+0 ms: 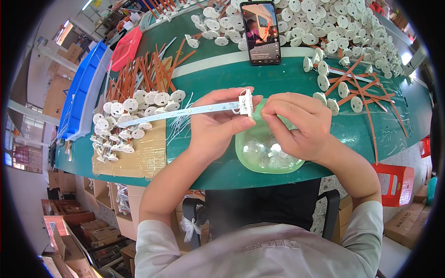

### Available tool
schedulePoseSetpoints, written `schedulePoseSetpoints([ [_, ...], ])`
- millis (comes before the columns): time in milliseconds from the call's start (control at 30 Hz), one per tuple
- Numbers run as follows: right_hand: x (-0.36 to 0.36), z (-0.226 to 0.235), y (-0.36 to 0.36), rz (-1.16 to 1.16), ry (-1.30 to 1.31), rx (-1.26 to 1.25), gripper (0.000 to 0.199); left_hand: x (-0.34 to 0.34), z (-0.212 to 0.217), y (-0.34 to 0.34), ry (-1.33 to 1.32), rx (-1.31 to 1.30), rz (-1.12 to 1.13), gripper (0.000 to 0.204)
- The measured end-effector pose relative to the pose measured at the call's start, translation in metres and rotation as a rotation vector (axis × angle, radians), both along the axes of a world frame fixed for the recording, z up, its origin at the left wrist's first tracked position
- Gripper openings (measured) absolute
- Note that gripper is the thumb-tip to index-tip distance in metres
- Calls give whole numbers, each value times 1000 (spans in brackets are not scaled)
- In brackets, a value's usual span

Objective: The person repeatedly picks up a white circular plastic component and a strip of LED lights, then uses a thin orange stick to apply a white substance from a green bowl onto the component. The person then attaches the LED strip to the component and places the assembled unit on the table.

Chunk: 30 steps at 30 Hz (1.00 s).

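My left hand [214,132] is closed around one end of a narrow LED strip board [183,112], whose free end reaches left above the pile of white caps. At the gripped end sits a white round cap [246,104], seen edge-on, with thin wires beside it. My right hand [303,123] is just right of the cap, thumb and forefinger pinched together; whatever lies between them is too small to make out. Below both hands stands a light green plastic bowl [240,155] holding small shiny pieces.
White-capped strips [134,104] lie on cardboard [143,157] at left. More caps [324,23] are heaped far right, with orange-brown strips [366,97] nearer. A phone [261,51] stands at the back. Blue bin [85,88] and red basket [126,48] stand far left.
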State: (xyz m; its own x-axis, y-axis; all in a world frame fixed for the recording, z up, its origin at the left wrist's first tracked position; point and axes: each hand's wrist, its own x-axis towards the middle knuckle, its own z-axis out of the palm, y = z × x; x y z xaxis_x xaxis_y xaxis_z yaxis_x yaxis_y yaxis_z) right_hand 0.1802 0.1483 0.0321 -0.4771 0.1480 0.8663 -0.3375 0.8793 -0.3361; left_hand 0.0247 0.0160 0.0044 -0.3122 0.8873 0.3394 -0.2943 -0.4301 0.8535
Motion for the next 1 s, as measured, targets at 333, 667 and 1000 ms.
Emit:
schedulePoseSetpoints([
  [333, -3, -6, -2, 2, 15, -2, 17, 2, -6, 6, -14, 128, -89, 51],
  [667, -7, -10, 0, -39, -42, -2, 19, -3, 6, 7, 178, -111, 85, 59],
  [1000, -6, -3, 15, -153, -79, 63, 21, -109, 87, -49, 1127, -564, 1059, 37],
])
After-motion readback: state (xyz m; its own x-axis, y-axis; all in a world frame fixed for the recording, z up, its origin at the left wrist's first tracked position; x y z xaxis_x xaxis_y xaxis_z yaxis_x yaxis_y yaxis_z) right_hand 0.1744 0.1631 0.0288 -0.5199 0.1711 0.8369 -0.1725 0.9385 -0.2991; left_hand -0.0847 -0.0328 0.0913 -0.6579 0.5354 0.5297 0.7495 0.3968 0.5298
